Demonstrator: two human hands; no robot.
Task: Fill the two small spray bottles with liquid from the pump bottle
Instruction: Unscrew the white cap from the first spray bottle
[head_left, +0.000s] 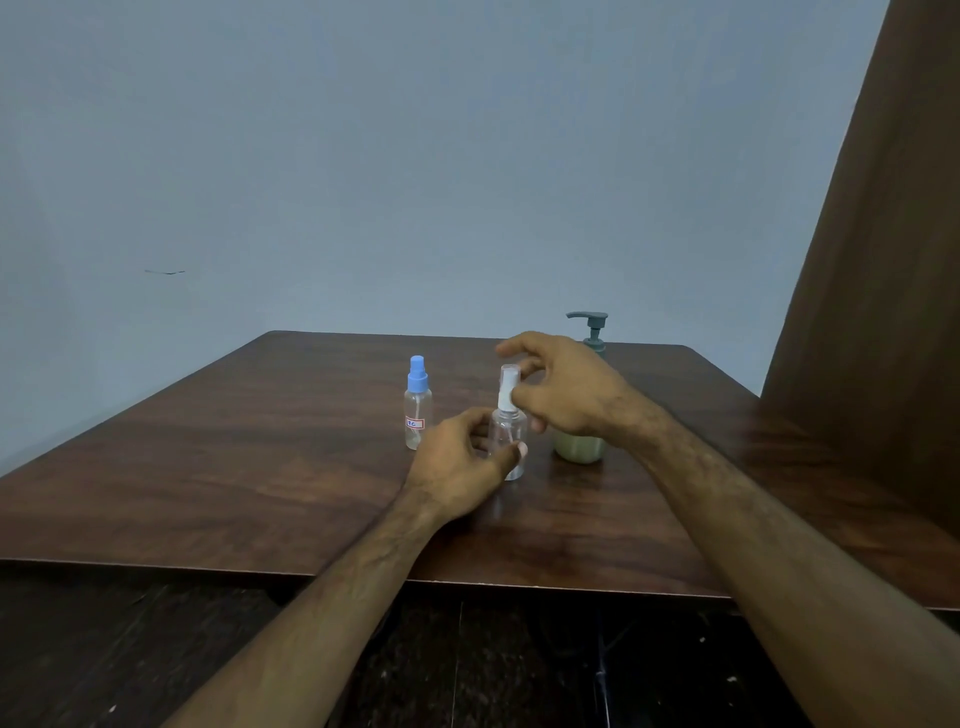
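A clear small spray bottle with a white top stands upright on the dark wooden table. My left hand grips its body from the left. My right hand is at its white spray top, fingers curled around it. A second clear spray bottle with a blue cap and a small red-edged label stands upright to the left, untouched. The pump bottle, with a grey-green pump head and pale yellowish liquid, stands behind my right hand, which hides its middle.
The table's front edge runs across the lower view, with a dark floor below. A brown curtain hangs at the right, close to the table's right side. A plain blue-grey wall stands behind the table.
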